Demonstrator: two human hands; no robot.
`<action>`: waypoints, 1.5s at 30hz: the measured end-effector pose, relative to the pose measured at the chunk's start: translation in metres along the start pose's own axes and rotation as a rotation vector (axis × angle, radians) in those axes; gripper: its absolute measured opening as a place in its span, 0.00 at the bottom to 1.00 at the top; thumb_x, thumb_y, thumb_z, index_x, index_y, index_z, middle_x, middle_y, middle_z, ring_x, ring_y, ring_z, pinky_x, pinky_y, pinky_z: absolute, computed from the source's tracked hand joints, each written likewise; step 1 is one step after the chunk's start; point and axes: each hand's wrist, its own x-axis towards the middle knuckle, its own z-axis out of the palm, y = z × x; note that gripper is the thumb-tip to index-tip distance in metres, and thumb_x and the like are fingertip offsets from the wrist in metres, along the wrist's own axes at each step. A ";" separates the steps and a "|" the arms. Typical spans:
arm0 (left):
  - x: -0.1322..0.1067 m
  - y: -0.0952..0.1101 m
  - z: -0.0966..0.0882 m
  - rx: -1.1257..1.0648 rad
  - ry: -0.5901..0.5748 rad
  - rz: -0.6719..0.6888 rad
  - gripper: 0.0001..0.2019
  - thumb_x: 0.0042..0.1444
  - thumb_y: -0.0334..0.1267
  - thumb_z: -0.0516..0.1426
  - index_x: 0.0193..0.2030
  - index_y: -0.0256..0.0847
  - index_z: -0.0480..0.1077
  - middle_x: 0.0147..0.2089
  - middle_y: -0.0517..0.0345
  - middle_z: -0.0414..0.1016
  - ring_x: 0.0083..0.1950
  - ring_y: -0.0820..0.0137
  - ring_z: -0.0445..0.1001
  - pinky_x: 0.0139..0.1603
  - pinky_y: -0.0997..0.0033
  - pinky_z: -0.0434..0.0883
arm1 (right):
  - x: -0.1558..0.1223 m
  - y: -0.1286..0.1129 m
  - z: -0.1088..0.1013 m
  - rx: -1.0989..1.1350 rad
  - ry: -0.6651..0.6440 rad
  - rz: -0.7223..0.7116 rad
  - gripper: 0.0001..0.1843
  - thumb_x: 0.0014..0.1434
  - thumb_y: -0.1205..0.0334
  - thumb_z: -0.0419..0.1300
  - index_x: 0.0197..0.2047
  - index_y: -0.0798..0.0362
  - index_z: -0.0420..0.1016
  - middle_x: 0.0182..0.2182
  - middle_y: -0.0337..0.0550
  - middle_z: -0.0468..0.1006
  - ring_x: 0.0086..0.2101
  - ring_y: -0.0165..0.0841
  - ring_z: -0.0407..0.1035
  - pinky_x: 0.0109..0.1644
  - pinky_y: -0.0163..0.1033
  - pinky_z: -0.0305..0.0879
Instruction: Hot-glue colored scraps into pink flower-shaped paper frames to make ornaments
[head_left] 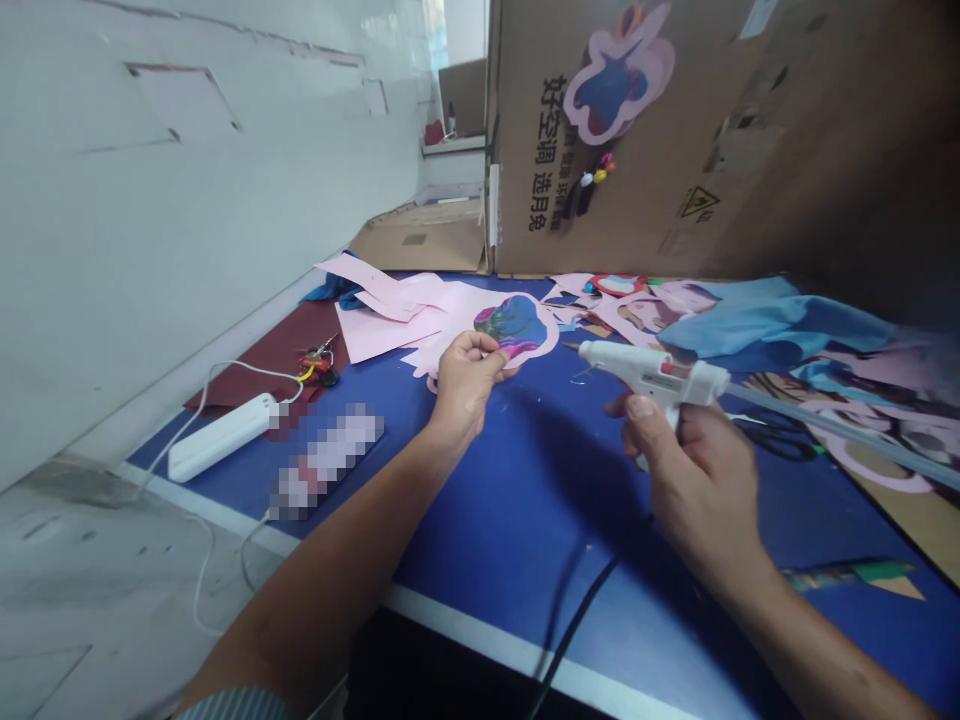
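Far out past the left hand, a white power strip [221, 437] lying on the blue table [517, 510], its white cord looping off the table edge. Just above it, toward the wall, a dark red sheet [255, 365] under a small pair of red-handled snips [319, 367]. Beside the power strip and nearer the left hand, a long object [326, 462] blurred out and impossible to name.

Beyond the left hand, loose pink paper scraps [394, 310] spreading across the table. Left hand [465, 385] closed, fingers curled and thumb pressed in, gripping the lower edge of a flower-shaped paper cutout [519, 328]. Cutout held up nearly flat, pink border around a blue and purple middle, its wider part pointing away from the person and to the right.

Behind it all, a cardboard box wall [622, 130] standing upright, with a similar pink flower stuck on it.

Right of the cutout and apart from it, a white glue gun [652, 375] held in the right hand [694, 470], fingers wrapped firmly around the grip. Gun lying on its side, long axis running almost level, nozzle pointing left toward the cutout. Long clear glue stick [840, 425] running on from the back of the gun in the same line, sloping down to the right. Past the right hand, black-handled scissors [776, 438] under the glue stick and a blue cloth [772, 325] farther off
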 end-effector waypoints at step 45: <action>-0.023 0.007 0.013 0.086 -0.368 -0.036 0.56 0.49 0.28 0.75 0.84 0.48 0.59 0.50 0.52 0.89 0.41 0.63 0.88 0.47 0.62 0.86 | 0.014 0.009 0.020 0.735 0.183 0.503 0.34 0.46 0.47 0.86 0.51 0.45 0.79 0.45 0.38 0.86 0.41 0.34 0.82 0.45 0.38 0.82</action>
